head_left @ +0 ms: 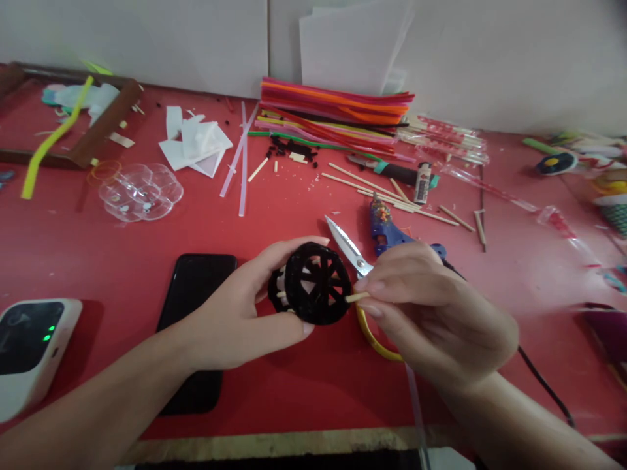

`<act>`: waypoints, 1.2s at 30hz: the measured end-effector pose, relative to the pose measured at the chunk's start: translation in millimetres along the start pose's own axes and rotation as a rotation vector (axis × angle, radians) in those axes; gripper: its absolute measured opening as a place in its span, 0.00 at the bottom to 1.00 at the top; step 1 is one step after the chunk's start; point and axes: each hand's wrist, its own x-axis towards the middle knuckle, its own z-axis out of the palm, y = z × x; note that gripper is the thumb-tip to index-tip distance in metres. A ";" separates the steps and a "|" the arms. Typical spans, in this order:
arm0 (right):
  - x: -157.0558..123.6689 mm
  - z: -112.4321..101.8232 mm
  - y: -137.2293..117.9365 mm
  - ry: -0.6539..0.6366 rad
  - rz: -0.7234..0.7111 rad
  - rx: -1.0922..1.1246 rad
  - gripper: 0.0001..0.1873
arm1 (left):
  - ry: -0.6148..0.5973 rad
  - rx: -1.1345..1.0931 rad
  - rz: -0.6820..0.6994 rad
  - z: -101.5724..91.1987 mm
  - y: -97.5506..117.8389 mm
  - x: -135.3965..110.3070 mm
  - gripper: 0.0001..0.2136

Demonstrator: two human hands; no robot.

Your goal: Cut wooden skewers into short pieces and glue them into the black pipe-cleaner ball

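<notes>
My left hand [240,313] is closed around a black spoked wheel-like craft piece [317,284], fingers behind and thumb along its lower edge. A second black ring shows behind the front one, with pale bits between them. My right hand [431,313] pinches a short pale wooden stick [357,296] between thumb and fingertips. The stick's free end is at the right rim of the black piece; whether it touches cannot be made out. Beneath my right hand lie scissors [349,245] with yellow handles, blades pointing up and left. A blue glue gun [386,228] lies just beyond that hand.
A black phone [196,385] lies under my left forearm, with a white device [61,326] farther left. Behind are pipe cleaners [333,108], wooden sticks [372,183], white paper pieces [196,143], a clear plastic palette [142,192] and a brown-framed tray [105,121].
</notes>
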 end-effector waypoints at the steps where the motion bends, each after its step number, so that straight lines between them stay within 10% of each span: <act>1: 0.9 0.0 -0.5 -0.003 -0.002 -0.009 0.18 | -0.003 0.002 0.003 0.0 -0.4 -0.2 0.30; 36: 4.8 -3.2 -4.4 -0.029 -0.127 -0.072 0.20 | -0.023 0.013 0.126 -0.8 -0.7 -0.9 0.31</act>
